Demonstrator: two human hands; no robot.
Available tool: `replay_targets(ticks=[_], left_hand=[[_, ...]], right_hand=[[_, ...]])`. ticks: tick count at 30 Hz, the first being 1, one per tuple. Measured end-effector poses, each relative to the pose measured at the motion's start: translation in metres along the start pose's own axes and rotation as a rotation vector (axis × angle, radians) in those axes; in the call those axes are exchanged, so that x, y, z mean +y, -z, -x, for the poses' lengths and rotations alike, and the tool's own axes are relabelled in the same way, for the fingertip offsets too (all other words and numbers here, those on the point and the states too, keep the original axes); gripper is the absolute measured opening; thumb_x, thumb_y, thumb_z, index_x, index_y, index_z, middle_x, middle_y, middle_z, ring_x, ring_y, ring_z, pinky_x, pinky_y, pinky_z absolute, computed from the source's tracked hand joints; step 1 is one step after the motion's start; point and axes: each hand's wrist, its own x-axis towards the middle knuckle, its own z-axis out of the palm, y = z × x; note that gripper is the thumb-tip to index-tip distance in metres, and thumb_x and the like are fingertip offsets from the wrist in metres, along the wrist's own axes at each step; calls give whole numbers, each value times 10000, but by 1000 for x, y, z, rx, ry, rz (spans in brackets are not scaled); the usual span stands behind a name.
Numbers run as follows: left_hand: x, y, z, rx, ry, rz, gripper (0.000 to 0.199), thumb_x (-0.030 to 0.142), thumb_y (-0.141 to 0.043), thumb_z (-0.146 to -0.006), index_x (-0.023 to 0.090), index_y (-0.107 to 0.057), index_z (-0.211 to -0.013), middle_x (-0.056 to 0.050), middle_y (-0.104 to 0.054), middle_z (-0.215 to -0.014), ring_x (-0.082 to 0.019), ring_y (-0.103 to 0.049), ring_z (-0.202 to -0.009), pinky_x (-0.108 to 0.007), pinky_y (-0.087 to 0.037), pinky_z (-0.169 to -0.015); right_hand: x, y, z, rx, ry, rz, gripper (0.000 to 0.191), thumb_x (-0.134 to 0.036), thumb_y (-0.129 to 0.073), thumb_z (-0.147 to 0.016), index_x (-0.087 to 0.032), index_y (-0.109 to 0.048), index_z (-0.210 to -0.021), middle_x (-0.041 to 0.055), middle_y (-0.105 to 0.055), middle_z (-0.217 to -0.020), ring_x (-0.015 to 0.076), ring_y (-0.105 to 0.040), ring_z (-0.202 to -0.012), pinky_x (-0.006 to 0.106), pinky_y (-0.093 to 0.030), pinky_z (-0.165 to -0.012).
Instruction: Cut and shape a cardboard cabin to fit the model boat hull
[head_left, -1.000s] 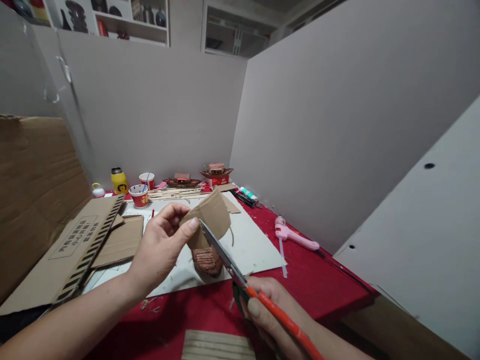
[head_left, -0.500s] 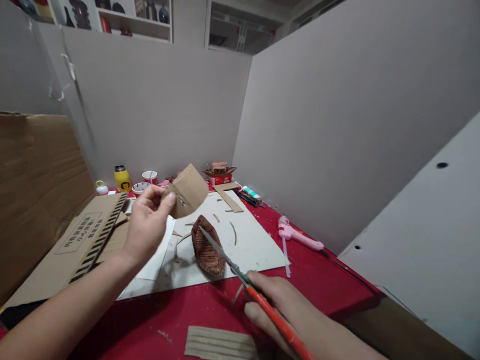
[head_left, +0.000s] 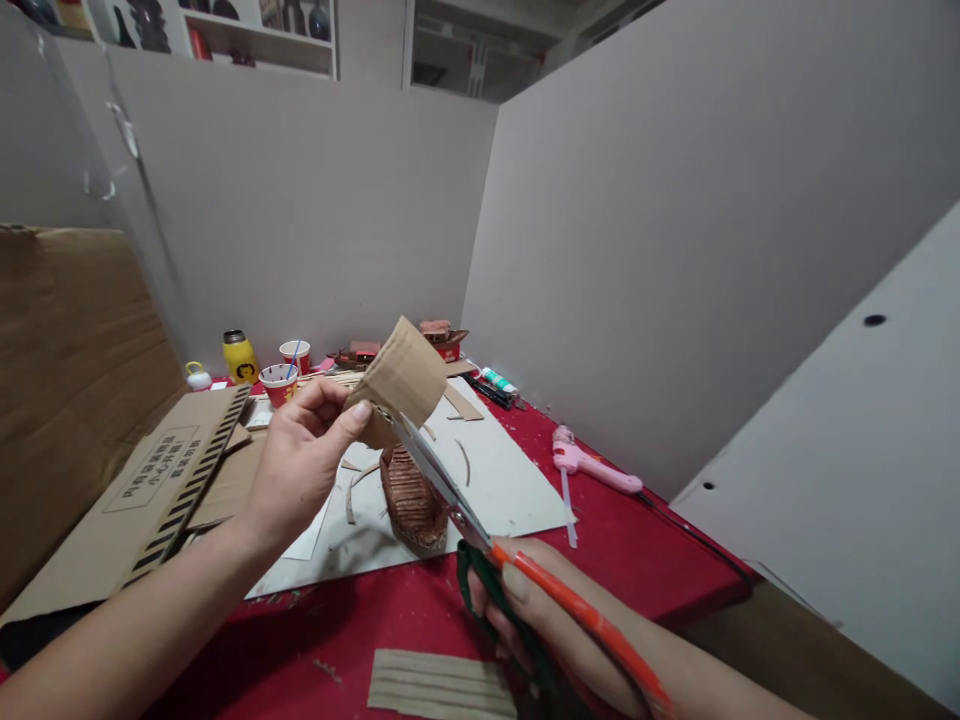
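My left hand [head_left: 307, 450] pinches a curved piece of cardboard [head_left: 409, 375] between thumb and fingers, above the white sheet [head_left: 517, 500]. In my right hand [head_left: 540, 610] is a pair of scissors [head_left: 457, 505] with one orange and one green handle. The blade tips reach the lower edge of the cardboard, close to my left thumb; whether they bite into it I cannot tell. Below them a small brown model boat [head_left: 411, 500] with a ribbed inside rests on the sheet, partly covered by the scissors and cardboard. A strip of corrugated cardboard [head_left: 439, 685] lies at the front.
On the right lies a pink glue gun [head_left: 592, 465] with its cord. Paper cups [head_left: 279, 382], a yellow bottle [head_left: 240, 358] and finished-looking model boats [head_left: 360, 353] stand at the back. A printed cardboard box [head_left: 165, 470] fills the left. Thin scraps are scattered on the sheet.
The scissors have risen from over the boat to the cardboard's lower edge, and their handles have spread. My left hand has turned the cardboard and shifted it slightly right.
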Motion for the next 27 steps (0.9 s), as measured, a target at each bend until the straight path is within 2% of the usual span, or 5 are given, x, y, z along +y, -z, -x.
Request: replay_targets(ticks=[10,16,21,24,27], left_hand=[[1,-2,7,-49,-140,-142,100,222,-702,-828,196,-605,-819,9,-640,-793,-130,-610,-747,-250,-514,-719],[-1,-6,10,-53,-158,-181,137,255,-696,-833,193,-579,-800,-10,-614,-842,-150,-591,-790,-268,-507,-733],[-8,-6,10,-65,-135,-214,133,270,-647,-877,201,-568,-796,9,-576,-804,-133,-555,-748,-247,-486,-699],[-10,-6,11,-24,-110,-180,141,283,-665,-863,201,-575,-793,20,-576,-749,-128,-549,-707,-242,-476,-678],[-11,-8,13,55,-108,-160,161,295,-703,-830,194,-590,-774,22,-595,-726,-122,-548,-681,-227,-463,-653]], right_hand=[[9,9,4,-46,24,54,590,-740,-317,-906,-181,-493,-834,-15,-480,-664,107,-467,-532,219,-420,-496],[-7,7,4,19,133,231,506,-650,-284,-966,-199,-451,-809,-11,-466,-694,112,-402,-584,214,-392,-510],[4,9,2,12,96,190,512,-666,-297,-956,-198,-455,-818,-5,-478,-702,120,-431,-599,220,-401,-518],[11,9,-1,-47,71,132,528,-674,-274,-957,-193,-448,-823,-17,-473,-666,116,-462,-573,222,-406,-519],[9,5,-4,-18,97,171,546,-694,-266,-947,-195,-449,-824,-21,-472,-663,112,-448,-565,227,-403,-522]])
